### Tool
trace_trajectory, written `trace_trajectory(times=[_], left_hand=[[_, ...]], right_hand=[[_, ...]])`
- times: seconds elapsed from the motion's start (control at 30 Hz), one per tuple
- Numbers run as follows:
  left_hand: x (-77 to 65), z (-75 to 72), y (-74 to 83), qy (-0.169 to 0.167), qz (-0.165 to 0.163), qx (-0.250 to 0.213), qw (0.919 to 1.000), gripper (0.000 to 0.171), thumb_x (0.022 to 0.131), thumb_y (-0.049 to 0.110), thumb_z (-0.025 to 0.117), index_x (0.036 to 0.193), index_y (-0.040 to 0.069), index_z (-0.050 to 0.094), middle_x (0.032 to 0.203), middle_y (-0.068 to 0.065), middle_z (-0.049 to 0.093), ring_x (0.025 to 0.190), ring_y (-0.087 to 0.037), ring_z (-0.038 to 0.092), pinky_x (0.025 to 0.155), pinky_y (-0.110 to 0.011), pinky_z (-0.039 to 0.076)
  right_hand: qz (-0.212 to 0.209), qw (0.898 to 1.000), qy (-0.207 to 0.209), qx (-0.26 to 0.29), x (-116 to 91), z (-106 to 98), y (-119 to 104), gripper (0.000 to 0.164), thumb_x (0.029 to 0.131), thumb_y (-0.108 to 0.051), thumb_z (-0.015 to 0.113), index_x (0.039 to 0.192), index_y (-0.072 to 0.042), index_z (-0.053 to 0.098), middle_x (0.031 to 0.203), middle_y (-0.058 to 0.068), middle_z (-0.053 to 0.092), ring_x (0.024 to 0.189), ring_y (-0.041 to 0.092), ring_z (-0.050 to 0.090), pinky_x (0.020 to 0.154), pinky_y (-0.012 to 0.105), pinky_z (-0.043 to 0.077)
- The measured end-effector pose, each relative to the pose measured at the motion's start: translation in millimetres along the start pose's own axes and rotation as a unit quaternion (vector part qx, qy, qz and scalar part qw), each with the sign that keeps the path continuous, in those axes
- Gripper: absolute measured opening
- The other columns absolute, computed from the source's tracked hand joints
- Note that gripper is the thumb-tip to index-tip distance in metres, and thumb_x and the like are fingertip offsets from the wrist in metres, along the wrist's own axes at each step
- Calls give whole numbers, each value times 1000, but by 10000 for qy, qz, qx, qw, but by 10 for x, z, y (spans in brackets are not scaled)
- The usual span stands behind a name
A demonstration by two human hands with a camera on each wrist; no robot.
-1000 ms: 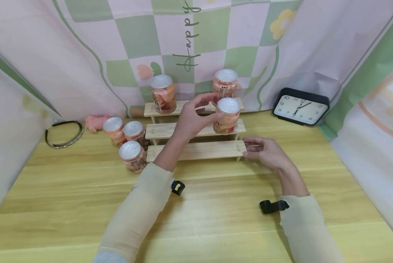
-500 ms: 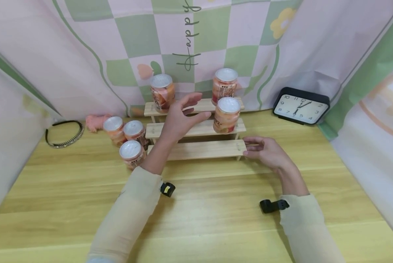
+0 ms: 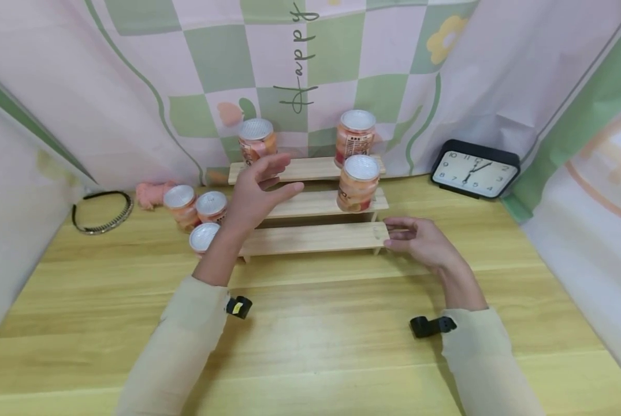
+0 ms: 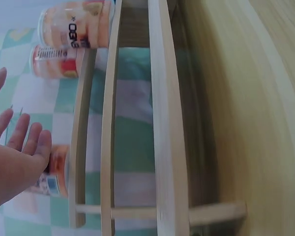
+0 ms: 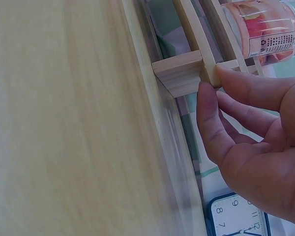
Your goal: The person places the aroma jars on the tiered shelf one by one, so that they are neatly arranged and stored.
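Left hand (image 3: pixel 253 196) near jar (image 3: pixel 259 145) — contact unclear.

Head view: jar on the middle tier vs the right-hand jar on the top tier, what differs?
Level: the middle-tier jar stands on the middle board, the top-right jar on the top board.
Label: the middle-tier jar shows large lettering, the top-right jar a panel of small print.
Visibility: the middle-tier jar partly overlaps the top-right jar.
Shared: both upright, pale-lidded, orange-pink.
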State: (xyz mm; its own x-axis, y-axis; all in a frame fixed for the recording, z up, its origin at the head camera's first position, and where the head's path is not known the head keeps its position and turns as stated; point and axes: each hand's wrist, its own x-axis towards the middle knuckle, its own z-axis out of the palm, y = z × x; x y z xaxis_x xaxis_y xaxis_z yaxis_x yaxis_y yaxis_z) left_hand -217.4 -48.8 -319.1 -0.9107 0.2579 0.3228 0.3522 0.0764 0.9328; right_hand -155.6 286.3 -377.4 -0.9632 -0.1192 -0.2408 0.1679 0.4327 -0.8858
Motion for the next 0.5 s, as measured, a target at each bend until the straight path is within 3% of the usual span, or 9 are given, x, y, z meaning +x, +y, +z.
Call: trace_trajectory(times=[0.3, 0.5], left_hand=[[-137, -264, -55, 139, 37, -64, 9999, 52, 89, 11, 80, 136, 0, 60, 133, -17, 62, 124, -27, 57, 108, -47, 42], [-244, -469, -76, 295, -263, 210, 9990, 56, 88, 16, 81, 137, 2, 60, 136, -12, 61, 128, -26, 53, 110, -46, 40]], right_hand=[[-22, 10000, 13, -32, 4, -13, -6, 63, 93, -4, 70, 149, 4, 43, 142, 26, 51, 128, 38, 51, 89, 23, 53], [-47, 9999, 25, -86, -1, -11, 4, 62, 94, -3, 69, 149, 5, 43, 142, 27, 51, 128, 39, 51, 89, 23, 53]])
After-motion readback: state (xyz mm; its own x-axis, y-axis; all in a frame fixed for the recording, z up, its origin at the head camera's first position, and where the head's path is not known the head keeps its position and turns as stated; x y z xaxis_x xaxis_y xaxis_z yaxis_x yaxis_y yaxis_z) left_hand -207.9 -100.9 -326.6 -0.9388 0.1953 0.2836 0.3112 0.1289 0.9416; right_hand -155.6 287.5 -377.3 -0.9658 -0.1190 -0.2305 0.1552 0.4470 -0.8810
